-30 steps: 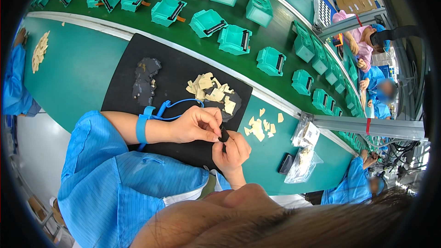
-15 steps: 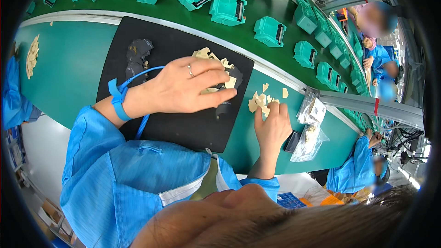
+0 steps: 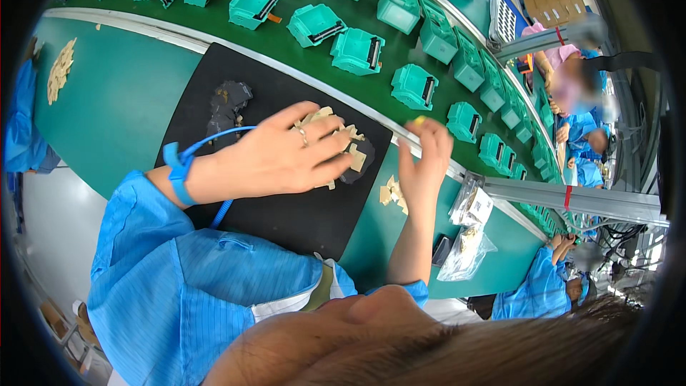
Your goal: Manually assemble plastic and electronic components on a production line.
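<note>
My left hand (image 3: 282,154) lies over a heap of cream-coloured flat pieces (image 3: 356,159) on a black mat (image 3: 279,218), fingers loosely spread. A ring is on one finger, and a blue wrist strap with a coiled cord (image 3: 179,174) circles the wrist. Under the heap, dark grey scraps (image 3: 363,150) show in part. My right hand (image 3: 427,157) is raised at the far edge of the table, beside the conveyor. At its fingertips is a small yellow piece (image 3: 419,121), blurred. Below that hand, a smaller group of cream pieces (image 3: 391,193) rests on the green table.
Green plastic housings (image 3: 357,50) with black bars stand in rows on the green conveyor beyond a metal rail. Dark grey scraps (image 3: 230,100) lie on the mat's left. Clear bags (image 3: 466,251) and a black object (image 3: 441,249) lie at right, below a metal beam (image 3: 572,196). Co-workers sit around.
My right hand has moved from the small cream group up toward the conveyor, with a yellow piece at its fingertips. My left hand stays over the heap. The whole view has shifted slightly.
</note>
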Demonstrator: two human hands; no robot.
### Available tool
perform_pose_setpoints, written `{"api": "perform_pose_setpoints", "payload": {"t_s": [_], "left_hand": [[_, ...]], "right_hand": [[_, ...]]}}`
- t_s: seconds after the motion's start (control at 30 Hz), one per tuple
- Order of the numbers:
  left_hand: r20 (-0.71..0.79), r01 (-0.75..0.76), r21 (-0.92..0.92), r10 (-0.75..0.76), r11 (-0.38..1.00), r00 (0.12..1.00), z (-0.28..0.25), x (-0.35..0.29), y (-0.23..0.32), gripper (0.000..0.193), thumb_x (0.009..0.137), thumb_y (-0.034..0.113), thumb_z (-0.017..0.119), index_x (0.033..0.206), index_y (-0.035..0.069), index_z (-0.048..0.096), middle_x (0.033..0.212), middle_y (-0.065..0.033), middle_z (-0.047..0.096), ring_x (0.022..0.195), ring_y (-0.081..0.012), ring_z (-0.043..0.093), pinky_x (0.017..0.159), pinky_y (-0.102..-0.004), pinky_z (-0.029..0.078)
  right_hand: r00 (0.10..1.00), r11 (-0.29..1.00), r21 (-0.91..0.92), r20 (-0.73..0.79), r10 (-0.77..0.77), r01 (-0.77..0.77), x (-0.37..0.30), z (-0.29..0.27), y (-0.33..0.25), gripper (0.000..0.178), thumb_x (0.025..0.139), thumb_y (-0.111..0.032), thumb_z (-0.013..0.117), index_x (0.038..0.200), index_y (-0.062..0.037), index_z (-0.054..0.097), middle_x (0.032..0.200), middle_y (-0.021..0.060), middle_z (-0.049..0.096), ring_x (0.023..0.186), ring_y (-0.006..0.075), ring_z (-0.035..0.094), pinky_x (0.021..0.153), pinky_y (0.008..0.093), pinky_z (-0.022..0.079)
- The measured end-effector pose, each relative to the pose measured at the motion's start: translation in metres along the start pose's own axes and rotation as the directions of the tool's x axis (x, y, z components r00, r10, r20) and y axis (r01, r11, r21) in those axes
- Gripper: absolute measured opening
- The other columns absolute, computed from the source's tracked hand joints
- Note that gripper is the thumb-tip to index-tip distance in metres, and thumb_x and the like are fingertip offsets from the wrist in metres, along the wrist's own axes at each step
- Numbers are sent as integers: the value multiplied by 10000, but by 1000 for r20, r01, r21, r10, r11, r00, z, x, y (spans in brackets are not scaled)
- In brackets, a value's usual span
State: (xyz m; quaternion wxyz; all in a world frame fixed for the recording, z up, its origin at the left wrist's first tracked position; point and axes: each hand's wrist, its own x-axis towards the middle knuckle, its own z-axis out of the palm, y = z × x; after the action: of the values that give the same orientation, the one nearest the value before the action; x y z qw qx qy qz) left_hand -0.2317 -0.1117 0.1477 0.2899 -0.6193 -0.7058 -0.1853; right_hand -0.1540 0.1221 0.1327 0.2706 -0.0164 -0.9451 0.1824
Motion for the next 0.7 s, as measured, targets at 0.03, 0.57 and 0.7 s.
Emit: {"api": "perform_pose_setpoints", "payload": {"t_s": [0.03, 0.57, 0.7], "left_hand": [[164, 17, 81, -30, 997, 986, -14, -3, -1, 367, 646, 227, 681, 996, 143, 610, 1068, -54, 567, 1016, -219, 546, 801, -367, 492], [155, 204, -272, -167, 940, 974, -51, 9, 6, 799, 519, 260, 798, 1214, 16, 488, 1241, -163, 489, 1087, -396, 518, 882, -452, 460], [275, 266, -632, -111, 728, 955, 14, 10, 35, 803, 505, 171, 804, 1214, -6, 472, 1230, -173, 479, 1081, -339, 532, 842, -420, 492]], "right_hand": [[993, 973, -225, -96, -73, 50, 12, 10, 11, 403, 672, 4, 677, 1059, -67, 590, 960, 134, 576, 962, 322, 521, 814, 404, 430], [905, -166, 908, 406, 125, -384, -40, -7, -7, 706, 687, 86, 714, 1290, -30, 365, 868, 97, 653, 798, 166, 634, 743, 286, 512], [825, -372, 805, 545, 152, -463, -79, -9, -29, 681, 704, 63, 716, 1281, -38, 370, 891, 103, 656, 835, 171, 639, 756, 293, 512]]}}
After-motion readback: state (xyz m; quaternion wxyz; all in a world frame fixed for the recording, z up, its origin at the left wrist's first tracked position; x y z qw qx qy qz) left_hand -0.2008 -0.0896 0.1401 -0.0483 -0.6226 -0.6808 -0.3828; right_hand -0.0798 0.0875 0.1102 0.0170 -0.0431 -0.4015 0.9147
